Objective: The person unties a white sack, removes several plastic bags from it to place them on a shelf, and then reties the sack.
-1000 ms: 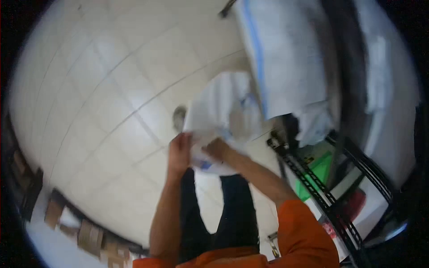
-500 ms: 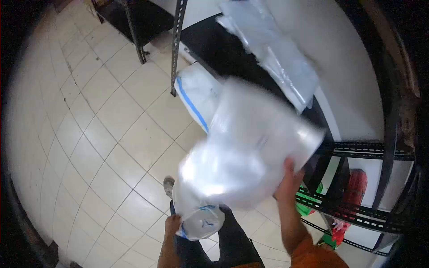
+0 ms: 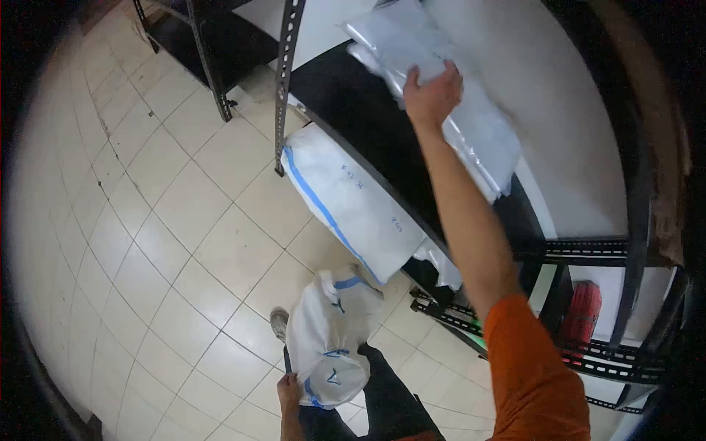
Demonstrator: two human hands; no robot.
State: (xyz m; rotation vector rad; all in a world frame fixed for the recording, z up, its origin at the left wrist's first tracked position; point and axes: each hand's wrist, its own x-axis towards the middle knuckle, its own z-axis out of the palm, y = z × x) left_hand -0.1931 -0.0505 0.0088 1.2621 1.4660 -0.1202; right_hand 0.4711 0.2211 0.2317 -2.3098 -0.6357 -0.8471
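Head camera, looking down past the person's own body. The right hand [image 3: 432, 94], arm in an orange sleeve stretched up and forward, lies with fingers spread flat on a stack of clear plastic packets [image 3: 456, 110] on a black metal shelf [image 3: 353, 103]; it presses rather than grips. Low in the picture, the left hand [image 3: 290, 389] is closed on the bottom edge of a white sack with blue trim [image 3: 327, 345], held against the legs. A larger white sack with a blue stripe [image 3: 346, 198] lies under the shelf on the tiled floor [image 3: 162, 220].
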